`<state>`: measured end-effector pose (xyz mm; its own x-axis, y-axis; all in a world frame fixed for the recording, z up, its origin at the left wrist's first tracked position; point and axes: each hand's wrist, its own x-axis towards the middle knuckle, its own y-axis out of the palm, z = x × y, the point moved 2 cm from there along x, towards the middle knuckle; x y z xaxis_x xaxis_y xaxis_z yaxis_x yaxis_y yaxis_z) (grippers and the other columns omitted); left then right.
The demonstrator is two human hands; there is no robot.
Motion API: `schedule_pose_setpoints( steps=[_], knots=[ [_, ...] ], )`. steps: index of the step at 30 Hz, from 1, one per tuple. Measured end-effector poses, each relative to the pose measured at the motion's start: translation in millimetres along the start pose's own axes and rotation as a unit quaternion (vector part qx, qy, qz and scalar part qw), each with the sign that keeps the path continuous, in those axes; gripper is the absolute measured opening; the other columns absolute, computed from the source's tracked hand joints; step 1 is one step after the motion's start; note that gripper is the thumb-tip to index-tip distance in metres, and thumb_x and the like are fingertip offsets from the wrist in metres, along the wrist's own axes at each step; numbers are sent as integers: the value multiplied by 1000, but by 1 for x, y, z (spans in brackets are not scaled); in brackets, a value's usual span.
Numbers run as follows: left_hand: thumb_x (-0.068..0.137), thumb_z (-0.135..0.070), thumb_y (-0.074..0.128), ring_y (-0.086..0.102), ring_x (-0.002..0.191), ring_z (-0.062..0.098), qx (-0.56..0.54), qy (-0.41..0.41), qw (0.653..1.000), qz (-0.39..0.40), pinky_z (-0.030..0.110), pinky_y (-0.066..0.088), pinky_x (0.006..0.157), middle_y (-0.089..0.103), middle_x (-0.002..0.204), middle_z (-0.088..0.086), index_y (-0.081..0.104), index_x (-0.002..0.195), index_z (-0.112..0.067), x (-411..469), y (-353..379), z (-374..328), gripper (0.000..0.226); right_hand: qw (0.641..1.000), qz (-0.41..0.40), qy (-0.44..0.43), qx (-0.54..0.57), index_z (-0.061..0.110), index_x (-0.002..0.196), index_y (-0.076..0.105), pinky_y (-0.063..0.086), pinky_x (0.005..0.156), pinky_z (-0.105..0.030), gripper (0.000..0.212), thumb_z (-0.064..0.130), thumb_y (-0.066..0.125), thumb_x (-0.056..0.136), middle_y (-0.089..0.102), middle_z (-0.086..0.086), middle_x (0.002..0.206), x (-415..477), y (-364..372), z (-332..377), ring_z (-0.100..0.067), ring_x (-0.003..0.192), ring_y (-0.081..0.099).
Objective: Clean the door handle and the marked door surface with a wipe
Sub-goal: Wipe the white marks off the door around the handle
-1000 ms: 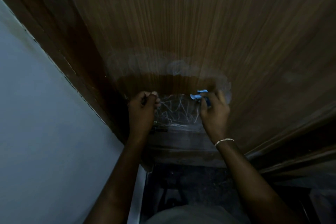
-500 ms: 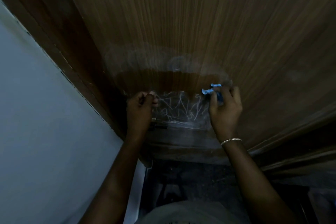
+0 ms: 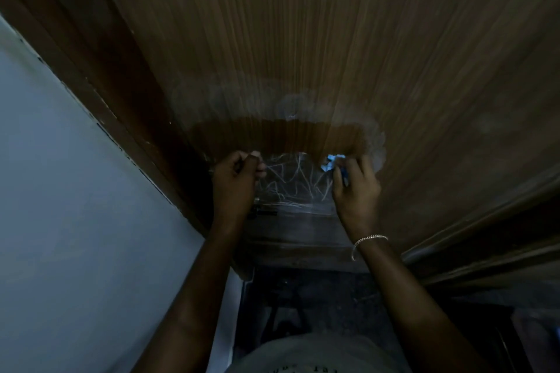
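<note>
A brown wooden door [image 3: 303, 39] fills the upper view. White scribble marks [image 3: 291, 182] cover a patch of it between my hands. Above them lies a dark wet band [image 3: 272, 136] ringed by a pale smear. My right hand [image 3: 354, 188] presses a crumpled blue wipe [image 3: 331, 162] against the door at the right edge of the scribbles. My left hand [image 3: 236, 185] is closed around the door handle, which it mostly hides; a dark metal part [image 3: 263, 212] shows just below it.
A pale wall [image 3: 75, 206] runs along the left, with the dark door frame [image 3: 100, 94] between it and the door. Dark floor [image 3: 318, 297] lies below. A thin bracelet [image 3: 368, 241] circles my right wrist.
My right hand with the wipe slid right and slightly up along the door, then came back a little to the left. The left hand stayed on the handle.
</note>
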<state>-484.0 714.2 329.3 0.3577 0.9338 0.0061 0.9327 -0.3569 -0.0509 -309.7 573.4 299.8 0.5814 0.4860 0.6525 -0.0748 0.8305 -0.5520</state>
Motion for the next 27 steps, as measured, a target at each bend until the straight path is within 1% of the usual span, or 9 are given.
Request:
schedule_pose_setpoints(
  steps=[4,6,9,11,14,18,22,23,27],
  knots=[
    [96,-32,57,70,75,13,0,9,1000,-14,19,52,62,73,80,-1,69,85,-16,1,-7,-3,23,999,-18,42,1,12,95,64,52,68,-29,3,11,65,92,57,0,103,-2,-9,-15,-8,81,57],
    [96,-31,57,70,73,11,0,5,1000,-20,19,53,62,73,79,-1,69,86,-15,3,-10,-5,23,998,-43,38,17,16,97,62,49,71,-21,6,13,64,92,54,5,104,7,-10,-8,-3,85,55],
    [97,-30,57,70,75,14,0,5,1000,-15,23,53,65,72,79,1,69,84,-15,4,-8,-6,23,1000,9,-8,19,12,99,63,36,76,-5,8,9,63,92,51,1,101,5,2,6,0,85,49],
    [96,-30,58,70,77,18,-1,5,1000,-9,25,53,66,72,78,0,68,79,-20,3,-6,-8,22,999,48,-9,-5,7,98,65,36,73,-8,8,5,64,91,53,-5,100,-7,8,1,-7,82,52],
    [96,-31,57,71,76,15,3,13,1000,-12,20,53,64,73,78,-2,68,80,-24,1,-11,-9,21,999,5,36,9,13,95,64,43,69,-14,6,8,65,91,55,-1,100,-6,-1,-10,-1,80,50],
    [97,-29,57,70,73,10,-1,8,1000,-15,16,52,62,73,78,-2,69,85,-19,2,-15,-9,20,999,-18,-14,33,16,99,60,35,76,1,6,13,60,94,48,5,102,11,7,14,7,84,43],
    [97,-30,57,70,74,12,3,4,1000,-7,19,53,63,73,79,-1,68,85,-15,1,-12,-8,22,998,49,-24,-9,6,99,64,49,65,-25,6,6,63,93,53,-6,101,-5,18,12,-11,78,54],
    [97,-30,57,70,73,11,0,2,1000,-9,19,53,63,73,78,-2,69,85,-16,0,-13,-7,22,999,44,-14,-3,6,96,65,49,65,-25,4,6,63,92,53,-6,100,-5,14,7,-10,76,53],
    [96,-32,57,70,71,10,-6,-5,1000,-24,17,51,61,73,77,-1,69,83,-19,1,-20,-2,22,999,-17,-13,31,13,92,59,35,72,0,3,11,62,93,47,3,97,11,4,14,5,78,40]
  ],
)
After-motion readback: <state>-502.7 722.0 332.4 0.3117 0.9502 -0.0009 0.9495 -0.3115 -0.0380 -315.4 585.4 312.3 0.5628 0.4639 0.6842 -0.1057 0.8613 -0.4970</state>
